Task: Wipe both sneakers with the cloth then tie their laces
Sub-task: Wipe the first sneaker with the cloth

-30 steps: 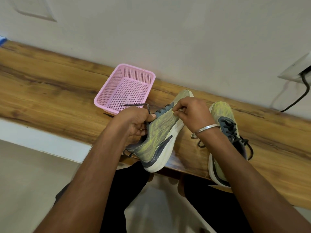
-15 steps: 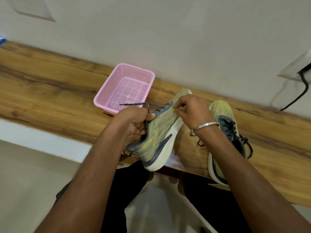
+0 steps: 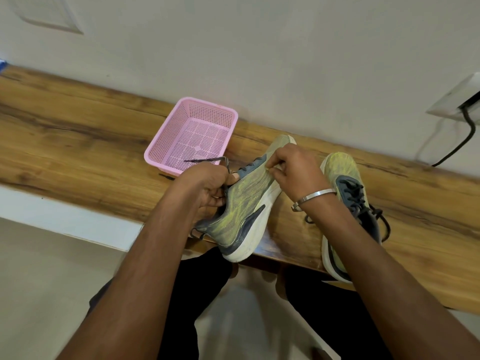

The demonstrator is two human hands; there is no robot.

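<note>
— Tilting on the desk (image 3: 78, 141), the sneaker (image 3: 244, 211) sits between both hands; left fingers (image 3: 215, 196) curl round its lace (image 3: 207, 160).

— Right fingers (image 3: 275, 167) pinch, perhaps cloth. Light, soft upper; grip the stiff sole.

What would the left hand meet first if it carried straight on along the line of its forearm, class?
Most likely the pink basket. The left hand, gripping the tilted sneaker, points up the picture, and the basket's near rim lies just beyond its knuckles. A loose lace end crosses there, though depth is unclear.
</note>
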